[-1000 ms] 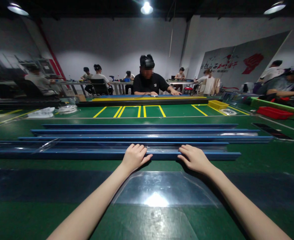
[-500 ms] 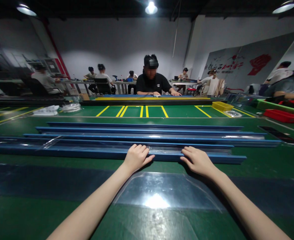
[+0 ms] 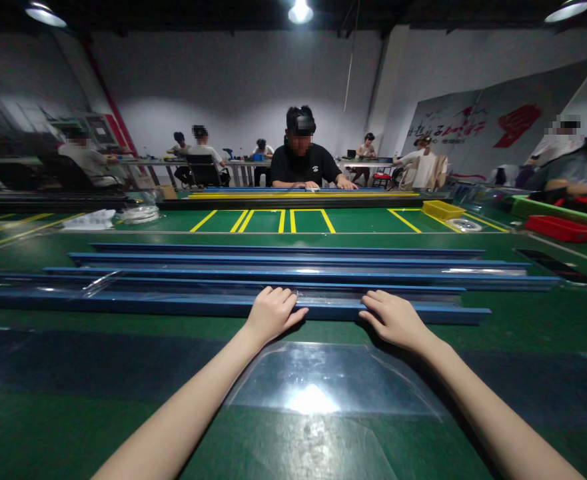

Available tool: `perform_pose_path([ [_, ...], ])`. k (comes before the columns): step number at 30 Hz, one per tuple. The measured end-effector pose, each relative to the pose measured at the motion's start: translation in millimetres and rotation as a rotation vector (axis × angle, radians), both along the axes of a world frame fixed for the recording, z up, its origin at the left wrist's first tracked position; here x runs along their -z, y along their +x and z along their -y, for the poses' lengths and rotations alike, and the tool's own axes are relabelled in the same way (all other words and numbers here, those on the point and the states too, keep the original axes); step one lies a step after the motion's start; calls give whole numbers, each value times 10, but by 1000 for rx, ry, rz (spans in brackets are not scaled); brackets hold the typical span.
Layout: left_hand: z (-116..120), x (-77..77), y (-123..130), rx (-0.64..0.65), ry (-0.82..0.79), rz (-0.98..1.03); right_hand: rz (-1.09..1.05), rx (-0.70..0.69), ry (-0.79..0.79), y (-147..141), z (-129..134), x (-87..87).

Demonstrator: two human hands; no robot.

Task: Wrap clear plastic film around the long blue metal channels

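A long blue channel profile lies across the green table, nearest to me of several blue profiles. My left hand is closed over its near rim, left of the middle, with the thumb along the front. Farther right, my right hand grips the same rim, fingers curled over the edge. Between the hands the channel's inside shows a shiny clear film. Behind it rest more blue profiles, parallel to it. Under my forearms a clear plastic sheet lies flat and reflects a lamp.
A phone lies at the right. Beyond are a red tray, a yellow tray and white coils. Across the table a person in black sits behind yellow and black strips.
The view has shifted very slightly. Both hands keep their places on the near blue profile.
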State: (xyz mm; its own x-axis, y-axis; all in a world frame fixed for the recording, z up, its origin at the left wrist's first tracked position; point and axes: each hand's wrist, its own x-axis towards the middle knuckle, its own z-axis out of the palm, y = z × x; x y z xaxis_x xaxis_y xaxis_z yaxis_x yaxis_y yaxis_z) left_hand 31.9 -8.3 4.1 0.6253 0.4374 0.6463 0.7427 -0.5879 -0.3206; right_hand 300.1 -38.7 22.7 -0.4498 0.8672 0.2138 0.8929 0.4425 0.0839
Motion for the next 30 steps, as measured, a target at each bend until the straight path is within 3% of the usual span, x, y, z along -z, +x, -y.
perform_pose_path([
  [30, -16, 23, -1, 8, -17, 7, -3, -8, 11, 4, -1, 7],
])
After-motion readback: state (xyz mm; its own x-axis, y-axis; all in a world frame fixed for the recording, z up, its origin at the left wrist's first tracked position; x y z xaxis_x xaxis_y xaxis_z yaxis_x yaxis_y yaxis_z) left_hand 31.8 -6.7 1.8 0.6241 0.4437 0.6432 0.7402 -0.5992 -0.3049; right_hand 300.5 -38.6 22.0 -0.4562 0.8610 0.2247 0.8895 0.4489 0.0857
